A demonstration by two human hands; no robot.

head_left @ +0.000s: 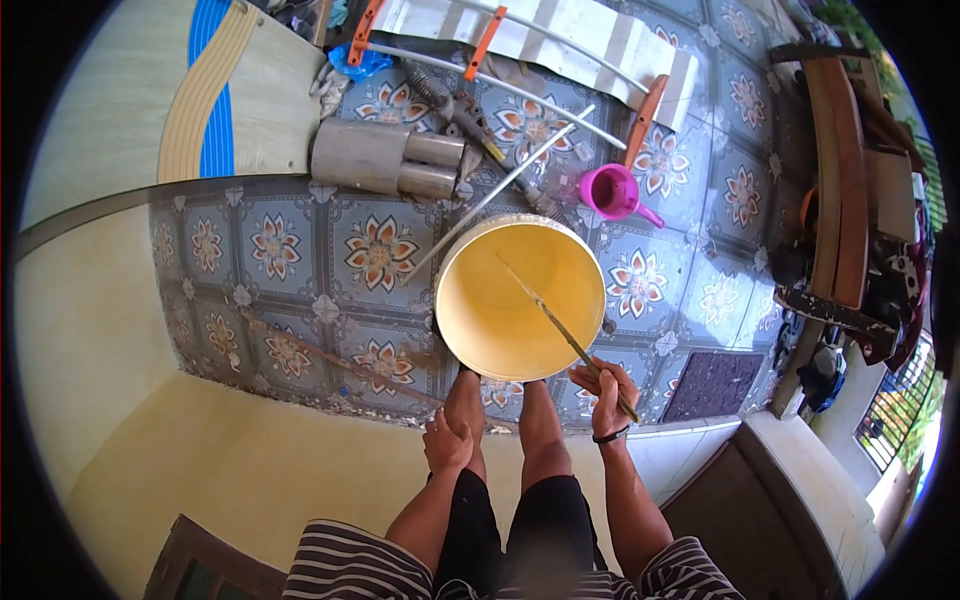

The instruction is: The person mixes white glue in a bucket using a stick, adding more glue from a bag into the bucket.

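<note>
A wide round bucket (470, 340) with a pale rim and a yellow inside stands on the floor just in front of my feet. My right hand (607, 388) is closed around the upper end of a thin wooden stick (565, 331), to the right of the bucket. The stick slants across the rim, and its far tip reaches into the yellow inside. Lower left, my left hand (447, 442) rests on my left leg near the knee, fingers laid over it, with nothing in it.
A pink dipper (612, 192) sits beyond the bucket, to the right. A metal muffler (385, 160), a long pale rod (500, 190) and an orange-and-white rack (540, 98) lie farther off. A wooden bench (838, 185) stands right, near a dark mat (712, 386).
</note>
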